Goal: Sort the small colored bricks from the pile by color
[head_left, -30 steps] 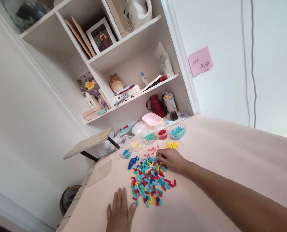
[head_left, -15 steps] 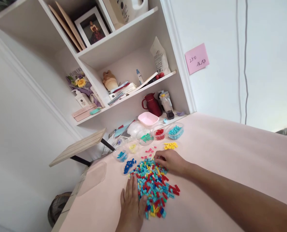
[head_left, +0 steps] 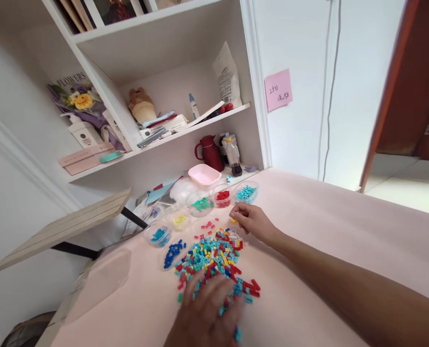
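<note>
A mixed pile of small toy bricks [head_left: 209, 255], in red, light blue, green, yellow and other colours, lies on the pink tabletop. My left hand [head_left: 209, 308] is spread over the near part of the pile, its fingers apart and a little blurred. Beyond the pile's far right edge, my right hand [head_left: 253, 222] has thumb and fingers pinched together; whatever is between them is hidden. Some yellow bricks [head_left: 233, 220] show beside its fingertips, and the hand covers the others. Several loose pink bricks [head_left: 207, 225] lie between the pile and the tubs.
Behind the pile stand clear tubs of light blue [head_left: 246, 193], red [head_left: 222, 197], green [head_left: 201, 204], pale yellow [head_left: 179, 220] and blue bricks [head_left: 159, 236]. Dark blue bricks [head_left: 174, 253] sit left. A pink tray [head_left: 204, 174], red jug [head_left: 210, 154] and bottle [head_left: 233, 156] are farther back.
My right hand has lifted from the pile's far edge to beside the yellow bricks. My left hand has slid from the pile's left side onto its near part. The view has turned right.
</note>
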Action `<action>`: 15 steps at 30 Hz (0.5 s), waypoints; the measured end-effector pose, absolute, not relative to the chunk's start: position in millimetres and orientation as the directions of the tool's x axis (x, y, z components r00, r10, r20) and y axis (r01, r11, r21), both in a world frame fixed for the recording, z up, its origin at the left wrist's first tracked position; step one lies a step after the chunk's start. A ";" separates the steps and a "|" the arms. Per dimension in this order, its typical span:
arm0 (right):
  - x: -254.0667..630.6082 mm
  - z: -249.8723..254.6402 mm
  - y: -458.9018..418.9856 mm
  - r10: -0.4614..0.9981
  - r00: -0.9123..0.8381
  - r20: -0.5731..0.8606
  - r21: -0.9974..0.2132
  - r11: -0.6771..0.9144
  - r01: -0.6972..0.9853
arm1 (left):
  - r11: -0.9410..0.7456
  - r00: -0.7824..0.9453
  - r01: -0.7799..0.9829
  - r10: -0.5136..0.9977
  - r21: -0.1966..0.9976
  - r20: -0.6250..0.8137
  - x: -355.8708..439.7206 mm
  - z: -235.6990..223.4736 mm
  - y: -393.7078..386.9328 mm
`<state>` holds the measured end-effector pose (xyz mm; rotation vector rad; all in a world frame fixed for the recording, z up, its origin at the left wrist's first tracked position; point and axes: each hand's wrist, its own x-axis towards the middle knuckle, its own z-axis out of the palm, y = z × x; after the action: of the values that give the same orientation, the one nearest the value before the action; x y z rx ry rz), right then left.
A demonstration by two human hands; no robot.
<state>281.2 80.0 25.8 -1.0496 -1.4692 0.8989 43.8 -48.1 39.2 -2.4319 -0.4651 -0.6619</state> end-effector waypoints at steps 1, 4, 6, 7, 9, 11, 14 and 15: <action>279.1 25.9 77.8 0.938 -0.065 0.339 -0.921 0.345 0.179 | -0.782 0.816 0.418 0.099 -0.463 0.570 51.7 28.3 -47.1; 271.4 28.5 68.9 0.902 -0.143 0.408 -0.844 0.433 0.316 | -0.803 0.805 0.363 0.015 -0.472 0.593 66.0 -0.8 -40.9; 266.8 30.4 63.4 0.876 -0.205 0.437 -0.791 0.483 0.375 | -0.785 0.745 0.458 0.085 -0.416 0.661 65.6 -9.3 -34.6; 265.0 31.0 61.4 0.866 -0.236 0.440 -0.776 0.499 0.386 | -0.766 0.711 0.518 0.138 -0.380 0.690 63.3 -10.0 -31.4; 262.8 31.4 59.6 0.854 -0.282 0.437 -0.764 0.518 0.385 | -0.720 0.653 0.614 0.235 -0.322 0.720 57.3 -7.6 -26.1; 262.7 31.1 60.5 0.848 -0.297 0.440 -0.764 0.527 0.372 | -0.700 0.637 0.647 0.278 -0.302 0.719 53.0 -4.5 -22.8; 267.2 31.5 65.5 0.872 -0.252 0.421 -0.796 0.488 0.359 | -0.718 0.637 0.631 0.265 -0.293 0.724 52.4 -3.7 -20.7; 270.1 32.3 67.6 0.889 -0.224 0.399 -0.818 0.456 0.351 | -0.729 0.633 0.622 0.253 -0.286 0.732 52.7 -3.8 -20.3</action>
<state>270.1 67.6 32.3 -1.0584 -1.7867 0.7347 52.7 -20.3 -3.8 -2.3292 -0.6838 -0.9327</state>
